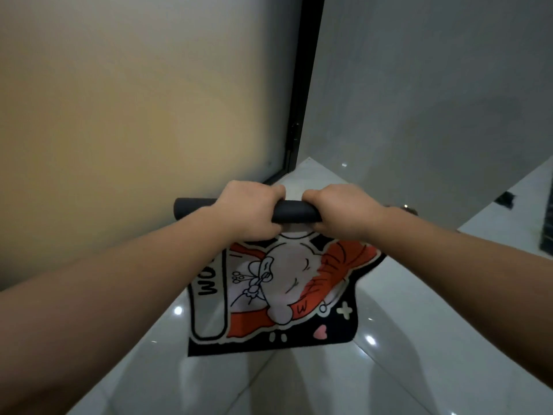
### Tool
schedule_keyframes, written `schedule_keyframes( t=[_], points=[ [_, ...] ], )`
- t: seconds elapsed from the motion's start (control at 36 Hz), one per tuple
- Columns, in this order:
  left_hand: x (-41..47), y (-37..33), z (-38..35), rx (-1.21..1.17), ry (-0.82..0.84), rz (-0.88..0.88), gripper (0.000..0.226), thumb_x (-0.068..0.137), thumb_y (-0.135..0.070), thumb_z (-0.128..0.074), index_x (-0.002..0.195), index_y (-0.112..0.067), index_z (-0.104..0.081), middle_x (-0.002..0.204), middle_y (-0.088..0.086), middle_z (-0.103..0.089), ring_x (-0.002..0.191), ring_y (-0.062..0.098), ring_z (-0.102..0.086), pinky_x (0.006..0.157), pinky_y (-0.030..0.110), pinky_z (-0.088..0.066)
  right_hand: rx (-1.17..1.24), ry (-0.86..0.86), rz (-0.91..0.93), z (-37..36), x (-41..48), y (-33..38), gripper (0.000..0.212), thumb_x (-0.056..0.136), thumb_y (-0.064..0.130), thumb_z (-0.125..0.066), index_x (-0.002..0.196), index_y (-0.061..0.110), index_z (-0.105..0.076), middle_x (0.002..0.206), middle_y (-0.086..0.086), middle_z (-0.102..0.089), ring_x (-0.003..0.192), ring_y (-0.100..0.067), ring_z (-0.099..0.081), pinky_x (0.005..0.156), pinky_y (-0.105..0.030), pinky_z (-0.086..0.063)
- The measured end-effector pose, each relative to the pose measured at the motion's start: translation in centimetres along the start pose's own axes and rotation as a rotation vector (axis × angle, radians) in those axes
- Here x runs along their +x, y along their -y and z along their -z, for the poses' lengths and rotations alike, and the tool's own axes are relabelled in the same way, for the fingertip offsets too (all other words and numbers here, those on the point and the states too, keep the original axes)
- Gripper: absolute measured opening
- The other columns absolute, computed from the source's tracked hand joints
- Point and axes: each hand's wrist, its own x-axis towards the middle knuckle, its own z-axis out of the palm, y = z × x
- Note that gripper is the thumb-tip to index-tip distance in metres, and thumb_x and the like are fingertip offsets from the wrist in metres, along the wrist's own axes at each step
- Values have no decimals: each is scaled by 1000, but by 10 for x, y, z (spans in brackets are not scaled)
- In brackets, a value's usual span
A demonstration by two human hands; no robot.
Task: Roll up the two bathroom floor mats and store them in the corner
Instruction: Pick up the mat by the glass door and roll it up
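Head view: one mat (278, 295) in shot, partly rolled. The rolled part (294, 213) is a dark tube held level, backing side out. The rest hangs down from it with the printed face toward the camera: cartoon figure, red and white on black, and a small pink heart near the bottom.

The left hand (248, 209) is curled over the tube left of centre. The right hand (341, 212) is curled over it at the right end. Both grip from above, knuckles up, and the fingertips are hidden under the roll. The tube's left end pokes out past the left hand.

The lettering on the mat's left side reads "WO", then is cut off by the left forearm. Can't tell whether the mat's lower edge touches the tile floor (404, 354) or hangs clear.

The mat sits in front of the far corner, where a frosted panel (134, 115) with a black frame (305, 85) meets a grey wall (434, 85).

A small shiny object (410, 208) behind the right wrist is too blurred to identify. A dark item (547, 217) is cut off by the right edge, with a small dark scrap (505, 200) near it. Both are unclear.
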Motion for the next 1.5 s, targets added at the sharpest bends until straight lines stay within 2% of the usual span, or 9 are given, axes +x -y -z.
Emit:
schedule_keyframes(
  t=[0.22, 0.36, 0.53, 0.69, 0.89, 1.11, 1.31, 1.42, 1.5],
  points=[
    [-2, 11, -4, -392, 290, 70, 29, 70, -31, -72, 95, -25, -57, 88, 0, -65, 82, 21, -62, 71, 35, -52, -285, -402, 209, -12, -1, 11, 27, 63, 12, -76, 75, 11, -52, 59, -6, -52, 43, -26, -49, 42, -29, -22],
    [-6, 8, -11, -84, 49, 44, 20, 82, -29, -59, 101, -23, -54, 89, 0, -63, 86, 26, -61, 64, 32, -42, -83, -57, 97, 0, 0, 12, 32, 80, 44, -56, 100, 21, -50, 89, -2, -56, 77, -25, -57, 61, -34, -40],
    [-5, -1, -10, 55, -168, -7, 19, 85, -27, -54, 103, -21, -49, 97, 1, -63, 91, 26, -61, 63, 34, -36, 233, 259, -100, 9, 6, -1, 25, 75, 34, -66, 96, 26, -56, 82, 2, -59, 78, -22, -57, 65, -31, -43],
    [2, 2, -1, 5, 125, -8, 39, 73, -45, -64, 103, -26, -47, 82, -5, -54, 76, 22, -55, 62, 31, -38, -42, 42, 0, -1, -1, 5, 15, 85, 30, -54, 97, 21, -51, 78, 1, -52, 77, -26, -58, 61, -34, -39],
    [0, 15, -8, -617, 428, 91, 47, 68, -33, -79, 108, -29, -54, 96, -3, -65, 86, 16, -64, 77, 32, -52, -230, -311, 222, -11, -4, 9, 19, 72, 17, -68, 83, 12, -53, 66, -7, -55, 51, -26, -50, 46, -30, -30],
    [-8, 1, -18, -45, -28, 24, 28, 79, -29, -60, 105, -24, -51, 93, 1, -64, 87, 25, -61, 63, 30, -35, 71, 186, -87, 4, 5, 2, 87, 66, 69, -64, 136, 28, -33, 114, -2, -55, 103, -26, -56, 84, -39, -48],
    [-5, -2, -18, -30, -87, 12, 38, 75, -39, -61, 106, -24, -45, 97, -3, -63, 89, 23, -62, 63, 33, -41, 132, 201, -102, 5, 3, 3, 18, 78, 34, -62, 93, 25, -58, 77, 2, -57, 78, -24, -59, 64, -32, -43],
    [1, 12, -9, -229, 193, 98, 92, 60, -53, -73, 137, -27, -28, 124, -3, -55, 106, 23, -58, 82, 37, -50, -117, -66, 13, -1, -4, 10, 14, 84, 29, -54, 97, 22, -51, 84, -1, -59, 78, -26, -59, 59, -33, -33],
    [1, 17, -3, -337, 283, 101, 85, 66, -40, -74, 139, -27, -32, 122, 0, -57, 106, 24, -58, 86, 37, -50, -179, -195, 89, 0, -5, 14, 17, 86, 24, -54, 100, 16, -51, 89, -4, -59, 78, -27, -58, 58, -34, -31]
  ],
)
